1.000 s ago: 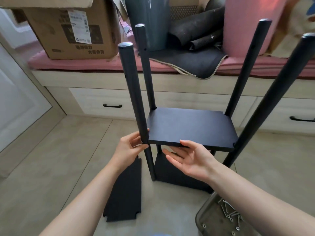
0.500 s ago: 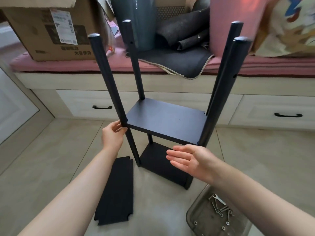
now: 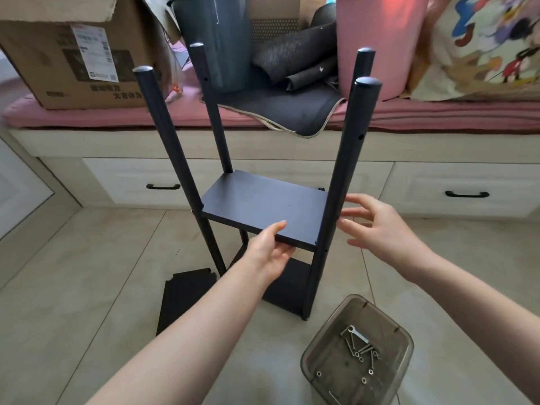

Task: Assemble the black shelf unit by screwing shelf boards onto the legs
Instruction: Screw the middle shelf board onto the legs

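Shelf unit [image 3: 263,206] mid-frame has two boards on its legs, a third board [image 3: 187,299] waits lower left; left hand [image 3: 270,252] grips the middle shelf, right hand [image 3: 380,229] hovers open.

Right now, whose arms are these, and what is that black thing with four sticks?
The camera sits on a person's head, so you see their own two arms from above. The black thing is a shelf unit being built: four legs with boards screwed between them. The left hand holds the front edge of the middle board. The right hand is open, reaching beside the front right leg, holding nothing. On the floor lie a spare board and a tub of screws.
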Demonstrator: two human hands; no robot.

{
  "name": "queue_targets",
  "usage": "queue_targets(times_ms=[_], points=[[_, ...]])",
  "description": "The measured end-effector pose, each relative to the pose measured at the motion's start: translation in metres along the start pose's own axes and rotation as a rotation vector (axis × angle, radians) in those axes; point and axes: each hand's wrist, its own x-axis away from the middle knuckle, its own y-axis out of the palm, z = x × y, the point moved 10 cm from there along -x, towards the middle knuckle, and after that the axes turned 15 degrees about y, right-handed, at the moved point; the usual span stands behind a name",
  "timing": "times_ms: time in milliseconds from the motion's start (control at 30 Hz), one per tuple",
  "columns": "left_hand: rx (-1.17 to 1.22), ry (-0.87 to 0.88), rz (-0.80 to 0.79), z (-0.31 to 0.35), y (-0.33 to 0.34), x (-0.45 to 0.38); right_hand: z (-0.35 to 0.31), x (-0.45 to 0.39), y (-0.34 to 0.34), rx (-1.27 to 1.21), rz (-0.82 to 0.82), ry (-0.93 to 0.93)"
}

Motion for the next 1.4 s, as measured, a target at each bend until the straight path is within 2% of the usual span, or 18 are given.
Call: queue_targets(times_ms=[100, 233, 467, 700, 800, 900, 967, 1033, 1100, 1167, 1233, 1400], points=[[-0.009, 0.024, -0.033, -0.012, 0.006, -0.003, -0.016, 0.001, 0.008, 0.067, -0.032, -0.112], [0.004, 0.040, -0.067, -0.008, -0.001, -0.009, -0.025, 0.005, 0.014, 0.115, -0.061, -0.172], [-0.201, 0.054, -0.203, 0.033, -0.043, -0.003, -0.053, 0.025, 0.075, 0.154, -0.167, -0.313], [-0.290, 0.234, -0.171, 0.071, -0.075, 0.005, -0.078, 0.032, 0.132, 0.204, -0.259, -0.372], [-0.312, 0.270, -0.154, 0.068, -0.082, 0.014, -0.073, 0.033, 0.140, 0.173, -0.335, -0.312], [-0.273, 0.257, -0.144, 0.060, -0.085, 0.020, -0.034, 0.025, 0.129, 0.000, -0.384, -0.042], [-0.215, 0.231, -0.111, 0.057, -0.090, 0.019, 0.010, 0.016, 0.118, -0.050, -0.335, 0.193], [-0.194, 0.214, -0.091, 0.056, -0.091, 0.018, 0.043, 0.006, 0.102, -0.018, -0.199, 0.299], [-0.182, 0.210, -0.082, 0.057, -0.090, 0.018, 0.052, -0.007, 0.077, 0.020, -0.005, 0.261], [-0.177, 0.208, -0.076, 0.057, -0.089, 0.018, 0.044, -0.015, 0.059, 0.049, 0.113, 0.208], [-0.185, 0.205, -0.063, 0.058, -0.087, 0.017, 0.027, -0.022, 0.051, 0.094, 0.135, 0.139], [-0.181, 0.204, -0.020, 0.058, -0.081, 0.014, -0.007, -0.037, 0.054, 0.066, 0.049, 0.038]])
